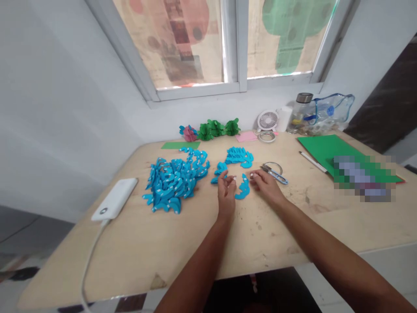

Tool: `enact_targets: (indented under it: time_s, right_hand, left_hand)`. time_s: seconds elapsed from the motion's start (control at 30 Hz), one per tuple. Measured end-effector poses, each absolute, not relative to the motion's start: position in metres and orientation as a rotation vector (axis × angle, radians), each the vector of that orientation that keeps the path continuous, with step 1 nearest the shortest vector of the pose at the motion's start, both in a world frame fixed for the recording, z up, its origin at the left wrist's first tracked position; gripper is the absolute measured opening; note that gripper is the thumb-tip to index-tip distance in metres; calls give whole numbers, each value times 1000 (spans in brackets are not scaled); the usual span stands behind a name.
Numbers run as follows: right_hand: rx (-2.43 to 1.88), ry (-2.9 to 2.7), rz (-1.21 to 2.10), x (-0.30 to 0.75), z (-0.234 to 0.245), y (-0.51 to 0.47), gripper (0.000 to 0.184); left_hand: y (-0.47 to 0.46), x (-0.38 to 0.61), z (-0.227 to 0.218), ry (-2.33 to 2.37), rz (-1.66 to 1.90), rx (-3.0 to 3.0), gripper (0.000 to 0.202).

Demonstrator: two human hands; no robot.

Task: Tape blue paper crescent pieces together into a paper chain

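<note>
The curved blue piece (pixel 243 191) lies on the worktop (pixel 182 248), between our left hand (pixel 226 193) and right hand (pixel 267 187). On the left hand, the fingers curl with the thumb tip near the index tip; on the right hand, the fingers curl likewise, tips toward the piece. We cannot tell whether either set pinches anything. Just beyond the left fingers we find a small blue cluster (pixel 222 167), with a stacked blue row (pixel 239 155) behind it. Beside the right hand we note the snips (pixel 276 174). To the left we see a large blue heap (pixel 176 180) with white patches, then a white power bank (pixel 115 199) with its cable (pixel 90 256). To the right we see a pen (pixel 312 161) and a green sheet (pixel 325 148). Near the wall we identify green paper ornaments (pixel 215 128), a fan (pixel 267 120) and a bottle (pixel 297 115).
</note>
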State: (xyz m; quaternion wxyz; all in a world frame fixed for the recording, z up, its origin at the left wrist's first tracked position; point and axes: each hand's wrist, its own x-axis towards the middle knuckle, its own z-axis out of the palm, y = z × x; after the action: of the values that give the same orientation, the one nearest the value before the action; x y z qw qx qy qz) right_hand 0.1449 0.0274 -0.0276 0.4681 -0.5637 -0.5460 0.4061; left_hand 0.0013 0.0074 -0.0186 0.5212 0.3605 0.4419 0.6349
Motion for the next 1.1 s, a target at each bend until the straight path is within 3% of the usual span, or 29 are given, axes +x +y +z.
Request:
enact_targets:
  time_s: [0.43, 1.1]
  right_hand:
    - [-1204, -911, 1462, 136, -6, 19, 21]
    - [-1166, -1034, 1443, 131, -6, 16, 23]
  left_hand:
    - [1, 5, -10, 975, 1432, 711, 51]
    - [-1, 7, -14, 960, 1496, 671, 44]
